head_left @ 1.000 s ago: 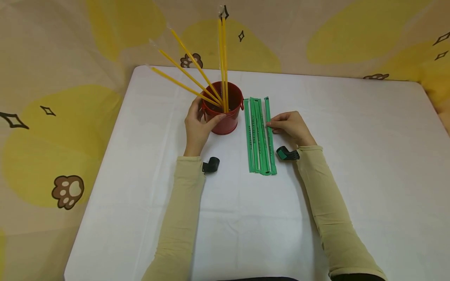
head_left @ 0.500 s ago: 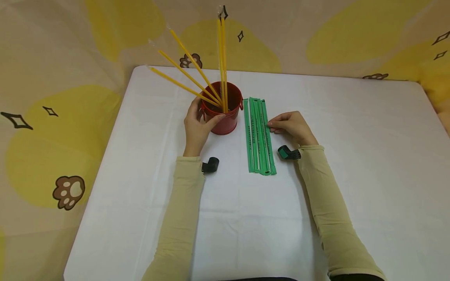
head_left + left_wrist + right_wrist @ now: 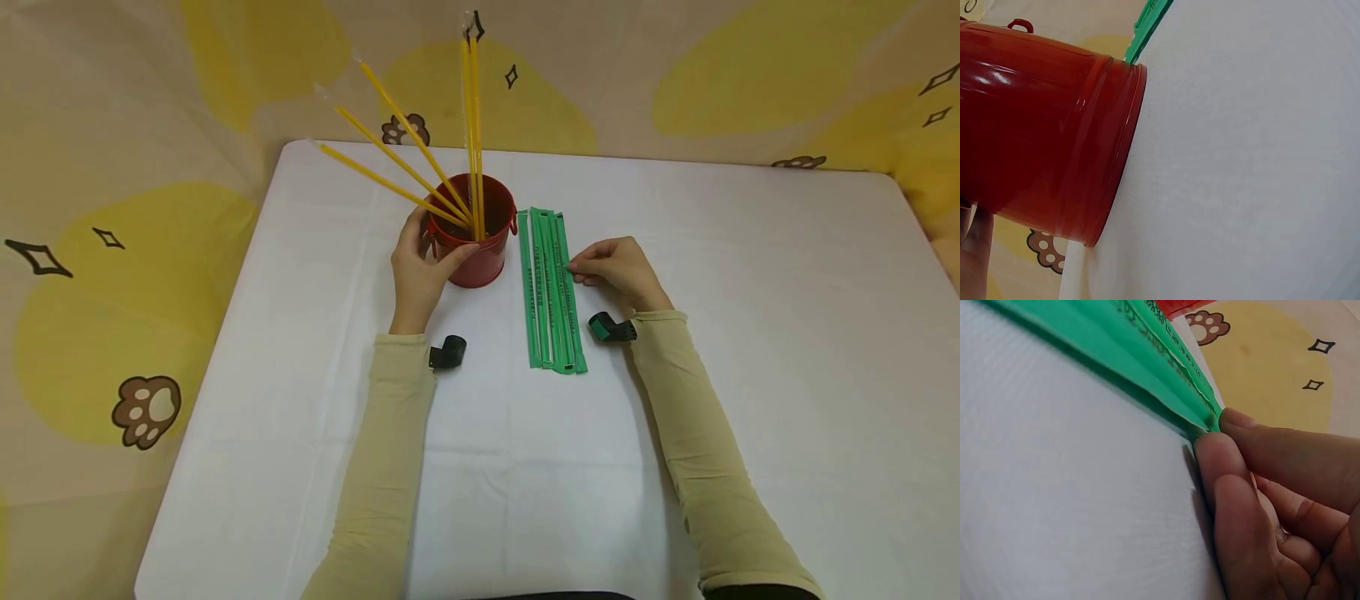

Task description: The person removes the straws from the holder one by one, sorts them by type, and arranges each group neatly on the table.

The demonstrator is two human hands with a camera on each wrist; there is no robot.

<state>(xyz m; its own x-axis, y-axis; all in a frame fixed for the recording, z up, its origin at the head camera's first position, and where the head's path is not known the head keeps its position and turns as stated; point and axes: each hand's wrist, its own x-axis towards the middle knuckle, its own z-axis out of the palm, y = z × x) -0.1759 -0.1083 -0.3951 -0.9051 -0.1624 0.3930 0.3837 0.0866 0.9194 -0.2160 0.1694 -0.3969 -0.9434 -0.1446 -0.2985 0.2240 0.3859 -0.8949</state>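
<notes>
A small red bucket [image 3: 474, 265] stands on the table, with several yellow straws [image 3: 390, 179] in clear wrappers leaning out of it. My left hand [image 3: 422, 271] grips its left side, thumb near the front rim and fingers partly hidden behind. In the left wrist view the bucket [image 3: 1041, 131] fills the left part. Right of it, several green paper-wrapped sticks [image 3: 551, 292] with dark print lie side by side. My right hand [image 3: 618, 268] is at the rightmost one; in the right wrist view its thumb and finger pinch the green wrapper [image 3: 1141, 369]. What is inside the wrappers is hidden.
A white cloth covers the table [image 3: 495, 500], whose back edge meets a yellow-patterned curtain [image 3: 600, 75]. Black wrist cameras sit on the left sleeve [image 3: 397, 400] and right sleeve [image 3: 690, 400].
The rightmost green stick has moved left, closing the gap to the others. My right hand has stayed close by it. The left hand still holds the bucket in place.
</notes>
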